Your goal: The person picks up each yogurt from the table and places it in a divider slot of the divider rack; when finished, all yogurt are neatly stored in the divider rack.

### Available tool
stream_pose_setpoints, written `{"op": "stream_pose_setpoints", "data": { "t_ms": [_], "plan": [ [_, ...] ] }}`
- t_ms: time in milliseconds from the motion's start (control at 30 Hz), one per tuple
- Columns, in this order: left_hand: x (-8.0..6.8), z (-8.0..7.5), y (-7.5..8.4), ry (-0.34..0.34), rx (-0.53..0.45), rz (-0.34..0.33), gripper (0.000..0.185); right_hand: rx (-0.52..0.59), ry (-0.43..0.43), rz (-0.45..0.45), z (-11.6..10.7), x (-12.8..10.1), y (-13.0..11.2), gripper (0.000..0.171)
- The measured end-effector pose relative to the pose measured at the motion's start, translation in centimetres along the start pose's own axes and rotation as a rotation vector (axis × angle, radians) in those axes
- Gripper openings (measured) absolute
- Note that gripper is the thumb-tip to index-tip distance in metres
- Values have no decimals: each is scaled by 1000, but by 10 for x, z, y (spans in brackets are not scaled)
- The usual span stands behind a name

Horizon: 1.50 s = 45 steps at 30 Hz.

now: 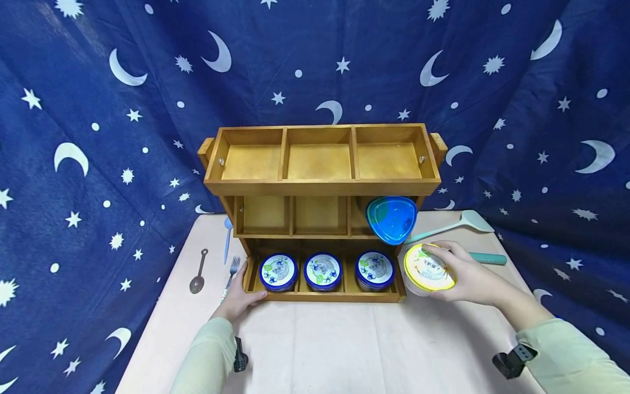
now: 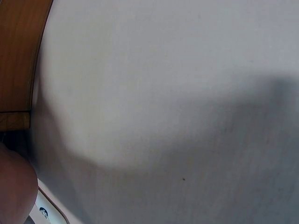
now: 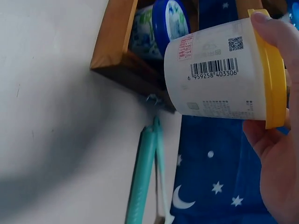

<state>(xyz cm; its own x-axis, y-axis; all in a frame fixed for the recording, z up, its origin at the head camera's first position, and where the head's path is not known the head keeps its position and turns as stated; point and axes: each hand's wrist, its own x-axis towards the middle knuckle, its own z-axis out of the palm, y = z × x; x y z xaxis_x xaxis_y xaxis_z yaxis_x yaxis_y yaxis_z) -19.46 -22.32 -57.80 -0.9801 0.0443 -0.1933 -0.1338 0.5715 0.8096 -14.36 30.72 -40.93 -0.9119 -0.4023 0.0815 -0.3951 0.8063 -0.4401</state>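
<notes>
Staged tabletop set-up, exact room type unclear: pale-topped table [image 1: 334, 350], blue moon-&-star drapes [image 1: 305, 60] at back & both sides, w/ kitchen-type spatula [image 1: 474, 220] & fork [image 1: 235, 265].

The right-hand tub [image 3: 217, 77] has a yellow-rimmed lid [image 1: 430, 267] and white sides with black print; the three tubs [image 1: 322, 272] further left wear blue-rimmed lids. White moons and stars dot the dark-blue cloth [image 1: 315, 33], and the farther left spoon [image 1: 228, 224], tiny here, seems light blue.

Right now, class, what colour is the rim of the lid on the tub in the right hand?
The rim is yellow, clearest in the right wrist view.
</notes>
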Motion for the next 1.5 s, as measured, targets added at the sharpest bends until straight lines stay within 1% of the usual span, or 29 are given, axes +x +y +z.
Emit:
{"op": "stream_pose_setpoints", "data": {
  "t_ms": [167,333,500,700,867,967,1067,1333,1500],
  "plan": [
    [0,0,0,1,-11,10,113,-6,-4,-54,2,1,-12,98],
    [0,0,-2,0,-7,6,113,-7,-18,-109,5,3,-23,95],
    [-1,0,-2,0,-15,-7,113,16,-26,-146,7,7,-35,93],
    [-3,-1,-1,5,1,-6,113,39,-52,-199,12,12,-47,93],
    [-3,-2,0,7,5,1,114,78,-83,-213,20,16,-56,93],
    [-3,-2,0,7,3,3,114,96,-118,-214,26,21,-62,92],
    [-3,-2,-1,2,-2,-12,113,115,-151,-217,33,26,-69,91],
    [-4,-1,-1,24,0,25,113,111,-180,-264,44,44,-87,89],
    [-1,0,-2,19,4,25,112,110,-208,-293,45,55,-103,89]
  ]
}}
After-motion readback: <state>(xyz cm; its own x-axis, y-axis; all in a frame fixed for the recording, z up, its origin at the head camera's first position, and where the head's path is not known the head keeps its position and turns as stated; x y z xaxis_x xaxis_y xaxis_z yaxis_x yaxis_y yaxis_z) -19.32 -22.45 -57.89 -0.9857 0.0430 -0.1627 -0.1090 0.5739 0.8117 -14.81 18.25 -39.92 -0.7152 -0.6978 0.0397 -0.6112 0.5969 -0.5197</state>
